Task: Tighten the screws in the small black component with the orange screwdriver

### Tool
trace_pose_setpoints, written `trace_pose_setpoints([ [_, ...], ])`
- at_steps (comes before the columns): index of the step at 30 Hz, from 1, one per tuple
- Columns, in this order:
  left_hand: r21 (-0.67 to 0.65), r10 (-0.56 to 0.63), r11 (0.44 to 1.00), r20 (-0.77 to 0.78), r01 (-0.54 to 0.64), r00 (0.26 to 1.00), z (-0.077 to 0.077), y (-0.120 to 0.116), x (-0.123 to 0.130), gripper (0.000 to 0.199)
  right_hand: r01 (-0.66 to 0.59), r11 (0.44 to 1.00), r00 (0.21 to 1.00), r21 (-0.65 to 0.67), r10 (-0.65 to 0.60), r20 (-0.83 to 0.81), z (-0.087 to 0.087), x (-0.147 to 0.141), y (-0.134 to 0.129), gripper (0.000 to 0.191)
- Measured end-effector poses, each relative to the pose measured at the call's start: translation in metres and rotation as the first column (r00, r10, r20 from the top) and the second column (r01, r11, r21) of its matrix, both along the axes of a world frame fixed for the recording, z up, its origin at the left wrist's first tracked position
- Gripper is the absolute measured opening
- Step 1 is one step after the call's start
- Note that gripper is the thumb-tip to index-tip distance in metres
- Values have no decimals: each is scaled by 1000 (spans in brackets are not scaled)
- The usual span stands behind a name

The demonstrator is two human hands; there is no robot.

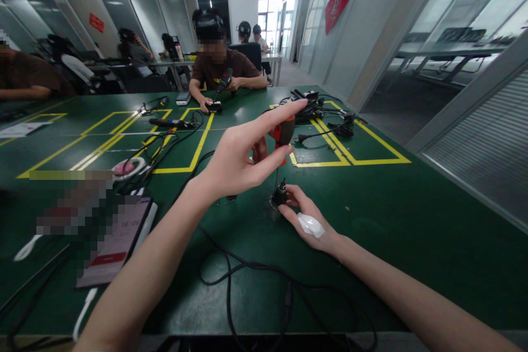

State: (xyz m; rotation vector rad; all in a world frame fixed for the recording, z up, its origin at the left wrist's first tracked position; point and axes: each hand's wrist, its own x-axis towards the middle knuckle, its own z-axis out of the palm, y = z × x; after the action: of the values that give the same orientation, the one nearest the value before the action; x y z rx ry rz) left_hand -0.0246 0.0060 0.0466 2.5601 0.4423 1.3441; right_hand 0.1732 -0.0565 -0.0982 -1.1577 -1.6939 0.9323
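Note:
My left hand (243, 151) is raised over the table, its index finger stretched out past an upright screwdriver (285, 133) with an orange and black handle. The thumb touches the handle and the other fingers are curled beside it, partly hidden. From the handle a thin shaft runs down to the side of a small black cylindrical part (280, 196) with a thin tip and a metallic base. My right hand (307, 214) pinches this part between thumb and fingers, low at the table. A white oval piece (311, 225) lies on the back of my right hand.
Black cables (264, 268) loop across the green table (404, 220). At left lie a phone (119, 236) and a roll of tape (128, 168). A heap of black cords (305, 102) sits at the far right. Opposite, a person (225, 66) holds a power driver.

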Motion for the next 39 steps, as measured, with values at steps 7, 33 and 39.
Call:
trace_pose_setpoints([
  [7, 44, 36, 998, 41, -38, 999, 1, 1, 2, 47, -2, 1000, 1000, -10, 2, -3, 2, -1, -1, 34],
  [33, 85, -13, 996, 60, 8, 998, 0, 2, 3, 41, 8, 1000, 1000, -5, -8, -3, -1, 0, 0, 33],
  [39, 73, -22, 997, 80, 16, 997, 0, 3, 3, 40, -6, 1000, 1000, 12, 7, -8, 0, 0, -1, 33],
])
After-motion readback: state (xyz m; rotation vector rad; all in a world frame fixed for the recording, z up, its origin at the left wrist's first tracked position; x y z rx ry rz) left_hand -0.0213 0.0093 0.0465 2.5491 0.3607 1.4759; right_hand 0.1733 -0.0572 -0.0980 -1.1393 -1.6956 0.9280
